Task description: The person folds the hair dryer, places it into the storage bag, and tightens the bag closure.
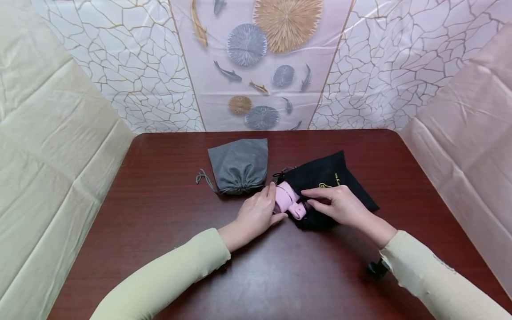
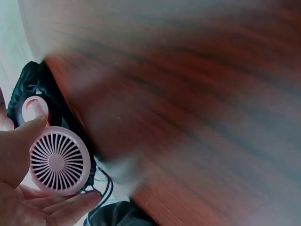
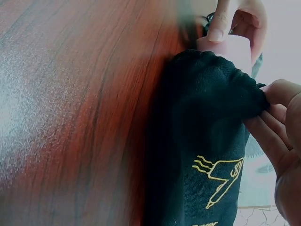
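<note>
A pink hair dryer (image 1: 284,198) lies with its round slatted end (image 2: 56,161) sticking out of a black drawstring bag (image 1: 316,171). My left hand (image 1: 256,211) grips that end, thumb on one side and fingers on the other. Beside it a smaller pink piece with a loop shape (image 2: 35,107) pokes from the bag's mouth. My right hand (image 1: 342,204) pinches the gathered rim of the bag between thumb and fingers, as the right wrist view shows. The rest of the dryer is hidden in the cloth.
A grey drawstring bag (image 1: 242,164) lies behind my left hand, its cord (image 1: 206,178) trailing leftward. Dark red wooden table (image 1: 168,186) stretches around everything. Cloth-covered walls stand at the back and both sides. A small black device (image 1: 377,269) hangs under my right wrist.
</note>
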The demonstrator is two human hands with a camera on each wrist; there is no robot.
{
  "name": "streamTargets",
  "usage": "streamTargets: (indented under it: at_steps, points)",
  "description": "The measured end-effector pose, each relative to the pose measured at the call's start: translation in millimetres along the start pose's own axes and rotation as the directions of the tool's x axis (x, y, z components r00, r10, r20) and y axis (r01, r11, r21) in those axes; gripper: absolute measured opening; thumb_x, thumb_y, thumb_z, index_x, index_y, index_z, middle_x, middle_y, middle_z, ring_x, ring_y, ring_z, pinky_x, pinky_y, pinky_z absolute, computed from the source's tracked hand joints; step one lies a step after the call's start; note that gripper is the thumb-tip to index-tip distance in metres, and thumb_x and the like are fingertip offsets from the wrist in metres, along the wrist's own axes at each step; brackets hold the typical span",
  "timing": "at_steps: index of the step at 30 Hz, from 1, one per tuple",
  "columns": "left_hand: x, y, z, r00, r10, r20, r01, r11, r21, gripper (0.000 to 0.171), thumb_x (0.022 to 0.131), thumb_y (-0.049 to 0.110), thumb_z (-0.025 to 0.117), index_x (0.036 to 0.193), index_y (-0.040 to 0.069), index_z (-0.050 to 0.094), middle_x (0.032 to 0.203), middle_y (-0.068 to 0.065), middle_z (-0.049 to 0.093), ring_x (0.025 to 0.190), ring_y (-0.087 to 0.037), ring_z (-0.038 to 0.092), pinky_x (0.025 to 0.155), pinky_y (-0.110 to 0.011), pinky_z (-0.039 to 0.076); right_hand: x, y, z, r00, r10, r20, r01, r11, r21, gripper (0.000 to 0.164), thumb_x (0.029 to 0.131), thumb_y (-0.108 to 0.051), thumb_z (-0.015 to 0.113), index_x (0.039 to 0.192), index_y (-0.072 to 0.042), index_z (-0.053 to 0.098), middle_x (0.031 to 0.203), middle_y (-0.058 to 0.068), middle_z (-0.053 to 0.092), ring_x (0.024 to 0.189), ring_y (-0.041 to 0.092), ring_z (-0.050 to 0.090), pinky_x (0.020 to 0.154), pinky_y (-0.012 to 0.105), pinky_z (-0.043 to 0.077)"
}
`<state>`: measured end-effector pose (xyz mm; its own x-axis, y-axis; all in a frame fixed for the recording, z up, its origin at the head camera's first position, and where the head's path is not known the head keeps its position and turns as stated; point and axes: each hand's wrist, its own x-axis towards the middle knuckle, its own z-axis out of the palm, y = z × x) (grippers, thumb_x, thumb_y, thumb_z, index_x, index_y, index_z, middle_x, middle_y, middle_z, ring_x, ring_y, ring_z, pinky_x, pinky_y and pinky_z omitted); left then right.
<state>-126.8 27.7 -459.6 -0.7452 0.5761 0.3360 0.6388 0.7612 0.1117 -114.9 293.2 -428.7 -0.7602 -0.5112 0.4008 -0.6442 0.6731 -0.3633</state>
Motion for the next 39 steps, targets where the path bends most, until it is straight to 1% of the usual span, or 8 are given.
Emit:
streamTargets:
  at_steps: [5, 13, 17, 21, 25, 31, 35, 39]
  points:
    - [1.1, -3.1, 2.1, 0.997, 0.04, -0.069, -0.041, 0.999, -0.027, 0.076, 0.088, 0.044, 0.087, 0.135, -0.009, 0.059, 0.109, -0.014, 0.073, 0.092, -0.025, 0.076, 0.075, -0.035, 0.063, 2, -1, 1, 1.0, -0.006, -0.019, 0.006, 1.0, 0.008, 0.034, 0.087, 0.0, 0.083, 0.12, -0.012, 0.082, 0.103, 0.002, 0.082, 0.077, 0.002, 0.067, 0.065, 0.025, 0.056]
    - [5.8, -6.0, 1.8, 0.983, 0.12, -0.14, -0.131, 0.989, -0.072, 0.075, 0.088, 0.035, 0.09, 0.142, -0.007, 0.058, 0.129, -0.02, 0.071, 0.117, -0.03, 0.072, 0.095, -0.037, 0.061, 6, -4, -1, 0.996, -0.003, -0.092, 0.005, 1.0, 0.02, 0.035, 0.085, 0.003, 0.084, 0.117, -0.012, 0.084, 0.105, 0.003, 0.082, 0.083, 0.006, 0.073, 0.071, 0.019, 0.057]
    - [9.7, -5.5, 3.4, 0.973, 0.162, -0.163, -0.175, 0.982, -0.073, 0.073, 0.088, 0.035, 0.089, 0.141, -0.006, 0.059, 0.131, -0.019, 0.069, 0.121, -0.029, 0.07, 0.098, -0.036, 0.06, 9, -5, -4, 0.993, -0.018, -0.115, 0.022, 0.999, 0.032, 0.035, 0.085, 0.005, 0.083, 0.116, -0.011, 0.084, 0.103, 0.002, 0.083, 0.08, 0.005, 0.072, 0.071, 0.015, 0.056]
    - [13.3, -3.7, 5.7, 0.966, 0.183, -0.18, -0.198, 0.977, -0.072, 0.072, 0.088, 0.034, 0.089, 0.141, -0.006, 0.06, 0.133, -0.02, 0.069, 0.124, -0.03, 0.069, 0.101, -0.036, 0.059, 11, -5, -6, 0.991, -0.036, -0.128, 0.039, 0.999, 0.027, 0.035, 0.085, 0.005, 0.083, 0.116, -0.011, 0.083, 0.1, 0.001, 0.082, 0.081, 0.008, 0.075, 0.073, 0.017, 0.058]
    - [14.9, -1.9, 7.7, 0.977, 0.157, -0.144, -0.169, 0.983, -0.075, 0.076, 0.091, 0.038, 0.087, 0.144, -0.007, 0.058, 0.14, -0.025, 0.066, 0.126, -0.033, 0.069, 0.099, -0.037, 0.059, 10, -5, -8, 0.991, -0.037, -0.132, 0.038, 0.999, 0.007, 0.035, 0.084, 0.005, 0.083, 0.115, -0.012, 0.084, 0.098, 0.0, 0.082, 0.08, 0.008, 0.075, 0.072, 0.019, 0.058]
    - [12.6, -5.0, 9.1, 0.995, 0.1, -0.03, -0.102, 0.992, -0.076, 0.086, 0.092, 0.048, 0.082, 0.15, -0.009, 0.052, 0.144, -0.026, 0.064, 0.126, -0.031, 0.07, 0.096, -0.036, 0.06, 7, -4, -6, 0.994, -0.029, -0.104, 0.032, 0.999, 0.027, 0.036, 0.085, 0.006, 0.083, 0.116, -0.011, 0.084, 0.101, 0.0, 0.082, 0.082, 0.008, 0.074, 0.07, 0.022, 0.057]
    - [13.4, -12.6, 3.6, 0.995, 0.084, 0.054, -0.078, 0.991, -0.11, 0.092, 0.091, 0.046, 0.085, 0.156, -0.005, 0.046, 0.151, -0.025, 0.059, 0.131, -0.032, 0.066, 0.101, -0.039, 0.058, 6, -4, -5, 0.996, -0.02, -0.088, 0.023, 0.999, 0.027, 0.036, 0.086, 0.004, 0.083, 0.117, -0.013, 0.084, 0.103, 0.0, 0.082, 0.083, 0.007, 0.074, 0.07, 0.023, 0.057]
    - [18.5, -20.7, -4.0, 0.985, 0.113, 0.132, -0.096, 0.987, -0.128, 0.092, 0.092, 0.037, 0.086, 0.163, 0.001, 0.04, 0.161, -0.02, 0.05, 0.138, -0.032, 0.061, 0.107, -0.04, 0.055, 5, -4, -4, 0.997, -0.009, -0.082, 0.011, 1.0, 0.026, 0.036, 0.085, 0.005, 0.083, 0.117, -0.013, 0.084, 0.101, -0.001, 0.082, 0.083, 0.007, 0.074, 0.069, 0.023, 0.056]
